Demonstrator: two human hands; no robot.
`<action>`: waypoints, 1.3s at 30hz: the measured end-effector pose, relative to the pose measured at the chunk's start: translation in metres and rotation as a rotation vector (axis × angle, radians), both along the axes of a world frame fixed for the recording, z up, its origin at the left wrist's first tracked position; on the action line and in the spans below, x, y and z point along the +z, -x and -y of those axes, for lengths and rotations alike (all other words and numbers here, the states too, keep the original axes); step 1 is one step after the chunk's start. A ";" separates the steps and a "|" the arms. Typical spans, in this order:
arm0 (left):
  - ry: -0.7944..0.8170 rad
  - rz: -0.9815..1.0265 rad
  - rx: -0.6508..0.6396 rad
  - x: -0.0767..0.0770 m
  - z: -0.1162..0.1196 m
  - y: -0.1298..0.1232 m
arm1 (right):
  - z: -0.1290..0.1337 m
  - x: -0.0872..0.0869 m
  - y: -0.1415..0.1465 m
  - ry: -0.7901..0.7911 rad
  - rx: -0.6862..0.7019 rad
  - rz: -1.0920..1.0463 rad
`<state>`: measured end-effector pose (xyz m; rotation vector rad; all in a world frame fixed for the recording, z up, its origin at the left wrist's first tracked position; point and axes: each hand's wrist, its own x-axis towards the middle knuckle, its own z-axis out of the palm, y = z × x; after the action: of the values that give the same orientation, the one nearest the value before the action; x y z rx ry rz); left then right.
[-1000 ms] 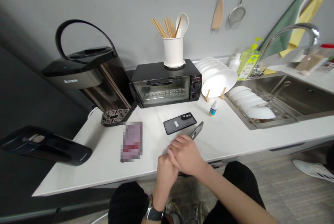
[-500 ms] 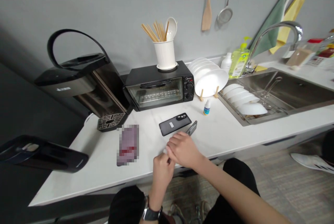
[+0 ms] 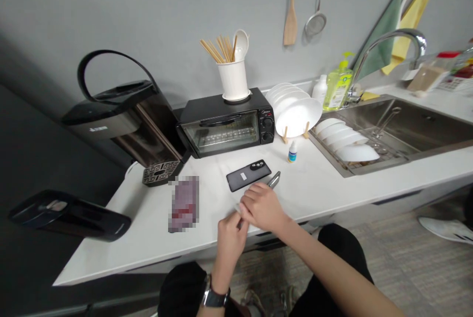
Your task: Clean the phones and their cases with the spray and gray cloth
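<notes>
A slim grey phone (image 3: 274,180) slants up between my hands, mostly covered by them. My left hand (image 3: 232,233), with a watch on its wrist, is closed around its lower end. Over the middle of the phone, my right hand (image 3: 263,207) has its fingers curled closed. A small whitish bit shows between the two hands, too small to name. Just beyond lies a black see-through phone case (image 3: 247,176), flat on the counter with its camera cutouts at the upper right. A small white-capped dropper bottle (image 3: 292,152) stands further right.
On the white counter (image 3: 210,179) stand a water dispenser (image 3: 148,124), a black toaster oven (image 3: 225,129) and racked white plates (image 3: 297,117). A dark cylindrical bottle (image 3: 88,218) and a blurred-out flat object (image 3: 185,203) are left. The sink (image 3: 417,129) holds bowls.
My right hand has shifted slightly up and away from my left fingertips, and a little more whitish material shows between them. The view has shifted slightly.
</notes>
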<state>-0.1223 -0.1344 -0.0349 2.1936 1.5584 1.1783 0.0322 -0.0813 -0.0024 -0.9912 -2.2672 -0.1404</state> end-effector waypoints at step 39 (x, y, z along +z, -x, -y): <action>0.266 0.490 -0.396 0.021 -0.040 -0.067 | -0.014 0.003 -0.019 0.381 -0.456 -1.357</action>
<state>-0.0557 -0.0939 -0.0135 1.7565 0.9636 1.1801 0.0513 -0.0669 0.0007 -1.2229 -0.8202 0.6170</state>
